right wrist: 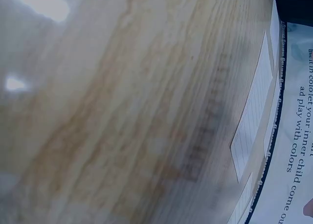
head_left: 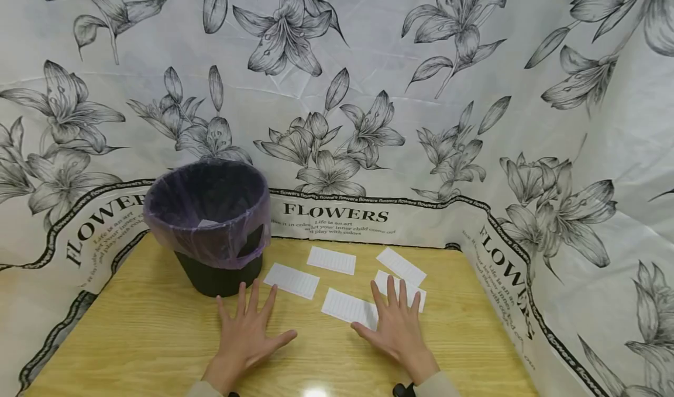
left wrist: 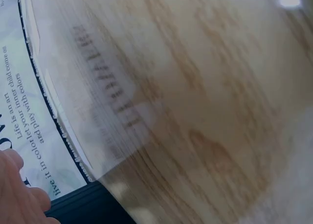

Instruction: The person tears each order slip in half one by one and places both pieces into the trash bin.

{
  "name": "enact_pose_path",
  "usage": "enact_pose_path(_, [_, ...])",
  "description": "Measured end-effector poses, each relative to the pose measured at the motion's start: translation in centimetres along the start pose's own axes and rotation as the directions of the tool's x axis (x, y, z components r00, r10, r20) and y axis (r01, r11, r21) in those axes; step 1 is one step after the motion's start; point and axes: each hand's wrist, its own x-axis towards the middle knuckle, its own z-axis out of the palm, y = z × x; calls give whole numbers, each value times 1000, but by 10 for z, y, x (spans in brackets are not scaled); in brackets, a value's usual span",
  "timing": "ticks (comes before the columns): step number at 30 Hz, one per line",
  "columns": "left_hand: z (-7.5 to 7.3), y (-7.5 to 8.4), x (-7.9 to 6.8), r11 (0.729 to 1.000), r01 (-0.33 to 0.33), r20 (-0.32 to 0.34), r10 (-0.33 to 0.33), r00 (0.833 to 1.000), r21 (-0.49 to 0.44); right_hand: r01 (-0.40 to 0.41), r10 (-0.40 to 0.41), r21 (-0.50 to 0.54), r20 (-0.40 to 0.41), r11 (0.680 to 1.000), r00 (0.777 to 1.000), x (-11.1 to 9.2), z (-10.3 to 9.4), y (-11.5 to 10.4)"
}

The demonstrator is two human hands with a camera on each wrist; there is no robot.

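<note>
My left hand is spread with straight fingers over the wooden table, just in front of the trash can. It holds nothing; part of the same hand shows in the left wrist view. Fingers fanned out, my right hand overlaps two white lined paper slips in the head view, a near slip and a right slip. Nothing is in its grip. Between the hands and the back edge lie more slips: a left slip, a middle slip and a far right slip.
The black trash can has a translucent purple liner folded over its rim, and a white piece shows inside. A flower-printed curtain borders the wooden table at the back and sides.
</note>
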Motion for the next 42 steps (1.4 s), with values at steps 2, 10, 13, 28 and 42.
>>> enact_pose_path(2, [1,0,-1,1000,7,-11,-7,1000,-10,1,-2,14,10,1000,1000,3,1,0])
enact_pose_path(10, [-2,-4,-5,991,58,-8,-59,998,-121,-62,38,187,129,980,991,31,5,-8])
enact_pose_path(13, [-4,-10,-8,979,100,14,-99,995,-180,-73,24,295,166,953,986,43,7,-15])
enact_pose_path(28, [-4,-21,-11,961,148,32,-145,989,-234,-54,-38,545,156,837,987,82,30,-49])
enact_pose_path(42, [-1,-22,-8,954,120,-56,-141,988,-275,-105,-27,640,192,761,981,101,40,-74])
